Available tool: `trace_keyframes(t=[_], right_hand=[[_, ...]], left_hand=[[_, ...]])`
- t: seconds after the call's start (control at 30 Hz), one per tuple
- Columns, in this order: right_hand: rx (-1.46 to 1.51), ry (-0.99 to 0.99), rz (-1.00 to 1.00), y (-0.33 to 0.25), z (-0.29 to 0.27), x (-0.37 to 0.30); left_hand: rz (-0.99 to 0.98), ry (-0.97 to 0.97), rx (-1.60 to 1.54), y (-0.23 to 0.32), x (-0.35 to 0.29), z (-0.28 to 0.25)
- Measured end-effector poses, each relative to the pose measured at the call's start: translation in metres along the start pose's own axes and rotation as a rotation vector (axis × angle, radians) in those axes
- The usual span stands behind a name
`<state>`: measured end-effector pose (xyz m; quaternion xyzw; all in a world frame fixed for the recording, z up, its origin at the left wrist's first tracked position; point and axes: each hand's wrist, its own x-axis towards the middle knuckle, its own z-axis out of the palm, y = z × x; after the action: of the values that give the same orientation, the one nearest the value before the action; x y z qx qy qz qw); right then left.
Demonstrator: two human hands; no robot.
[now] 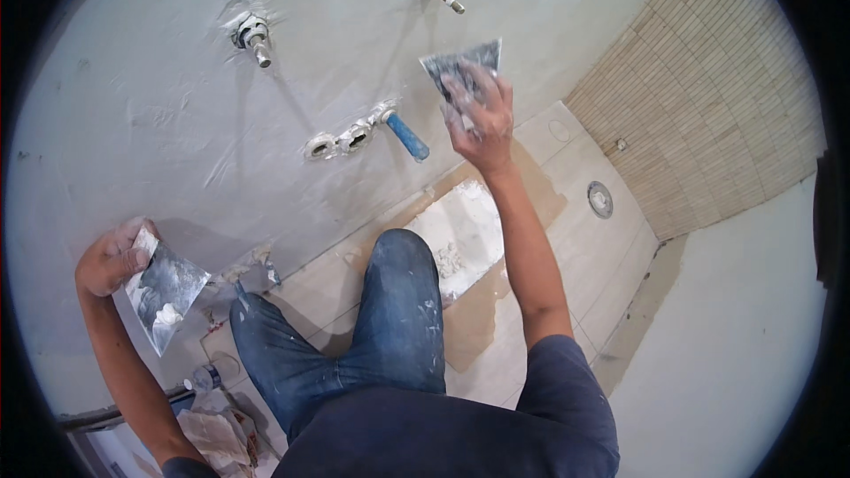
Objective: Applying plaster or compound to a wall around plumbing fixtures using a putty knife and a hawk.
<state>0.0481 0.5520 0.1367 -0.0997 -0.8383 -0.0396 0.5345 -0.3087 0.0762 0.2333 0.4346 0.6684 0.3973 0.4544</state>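
Observation:
My right hand (485, 128), smeared with white, grips a wide putty knife (485, 55), its blade at the grey plastered wall (328, 31). My fingers are spread over the back of the blade. Out at the left, my left hand (111, 258) is closed on a second putty knife (181, 279). A dollop of white filler (166, 315) lies near the lower corner of that blade. Below and left of my right hand a blue pipe plug (407, 137) sticks out of the wall, beside two round pipe openings (320, 147).
Two threaded pipe fittings (257, 42) stick out higher on the wall. A tray of white filler (460, 239) lies on brown cardboard (469, 327) beside my knee. The tiled floor has a round drain (599, 200). A crumpled paper bag (221, 438) lies at the lower left.

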Motion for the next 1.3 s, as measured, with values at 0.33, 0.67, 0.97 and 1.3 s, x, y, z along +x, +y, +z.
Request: trace_keyframes(t=[0.33, 0.67, 0.97, 1.3], right_hand=[[-0.178, -0.081, -0.247, -0.003, 0.014, 0.049], [-0.189, -0.205, -0.242, 0.026, 0.037, -0.023], [0.004, -0.194, -0.015, 0.020, 0.069, -0.082], [0.138, -0.209, 0.276, -0.044, 0.112, -0.183]], left_hand=[[-0.020, 0.003, -0.080, -0.002, -0.001, 0.002], [-0.087, 0.053, -0.043, 0.004, -0.004, 0.004], [-0.066, 0.062, -0.027, 0.000, -0.007, 0.001], [-0.054, 0.035, -0.034, -0.002, -0.005, -0.003]])
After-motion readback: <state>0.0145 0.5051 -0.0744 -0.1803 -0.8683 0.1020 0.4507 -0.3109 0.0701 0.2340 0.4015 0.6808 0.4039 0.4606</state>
